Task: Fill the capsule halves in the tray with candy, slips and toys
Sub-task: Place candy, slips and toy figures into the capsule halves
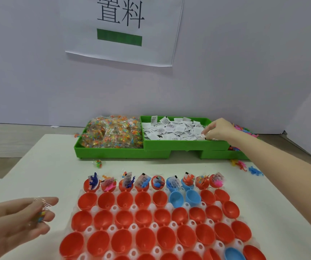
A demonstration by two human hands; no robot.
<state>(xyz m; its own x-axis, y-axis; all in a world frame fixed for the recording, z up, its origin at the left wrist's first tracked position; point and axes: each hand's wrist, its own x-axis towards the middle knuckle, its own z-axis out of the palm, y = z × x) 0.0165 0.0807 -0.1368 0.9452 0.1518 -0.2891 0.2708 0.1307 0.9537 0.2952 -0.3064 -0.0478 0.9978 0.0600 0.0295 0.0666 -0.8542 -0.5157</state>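
While full, green bin [184,145] of slips [171,129], candy [111,134] alongside.

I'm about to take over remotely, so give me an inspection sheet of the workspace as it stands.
Surface: white table.
Job's things: white tray of red and blue capsule halves; only the far row is filled. Green bins hold candy packets and paper slips; toys lie at right.
Clutter: one candy packet and loose toys on the table.
Grippers: left hand holds a candy packet; right hand pinches a slip.
Cables: nothing seen.
Surroundings: wall with a printed sign.
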